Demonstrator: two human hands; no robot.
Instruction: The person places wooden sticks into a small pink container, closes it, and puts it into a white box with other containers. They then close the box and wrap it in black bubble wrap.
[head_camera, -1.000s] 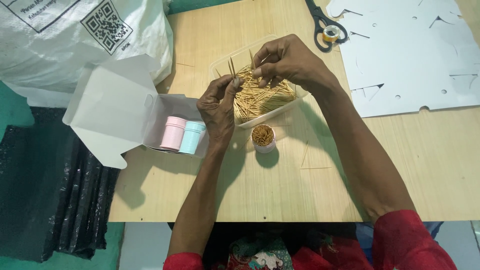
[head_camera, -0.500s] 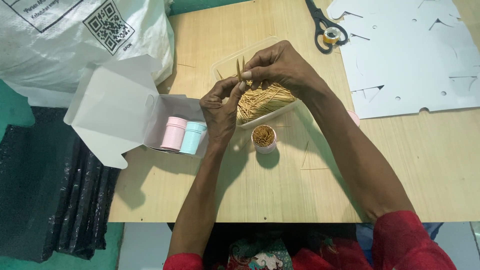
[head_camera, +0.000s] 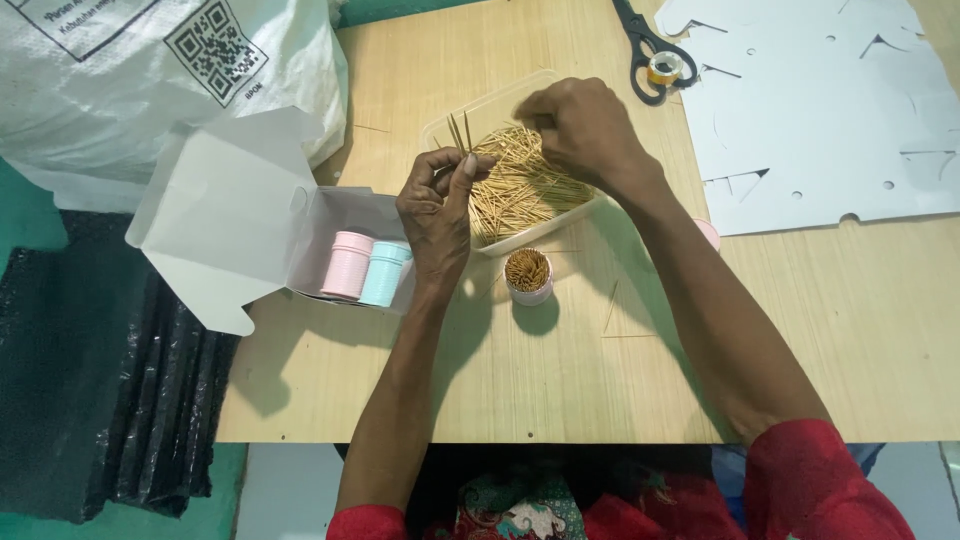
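Note:
A clear plastic tray (head_camera: 440, 125) full of loose toothpicks (head_camera: 520, 190) sits on the wooden table (head_camera: 560, 380). My left hand (head_camera: 437, 215) pinches a few toothpicks upright at the tray's left edge. My right hand (head_camera: 580, 130) reaches down into the tray's far side, fingers curled over the toothpick pile; whether it holds any is hidden. In front of the tray stands a small round container (head_camera: 527, 275) packed with upright toothpicks.
An open white cardboard box (head_camera: 230, 215) at the left holds a pink canister (head_camera: 349, 265) and a light blue one (head_camera: 384, 273). Black-handled scissors (head_camera: 650, 45) and cut white card sheets (head_camera: 830, 110) lie at the back right. A white sack (head_camera: 150, 70) is at the back left. Stray toothpicks (head_camera: 610, 308) lie on the table.
My right hand has left my left hand and moved right, down into the toothpick tray. My left hand still holds its few toothpicks at the tray's left edge.

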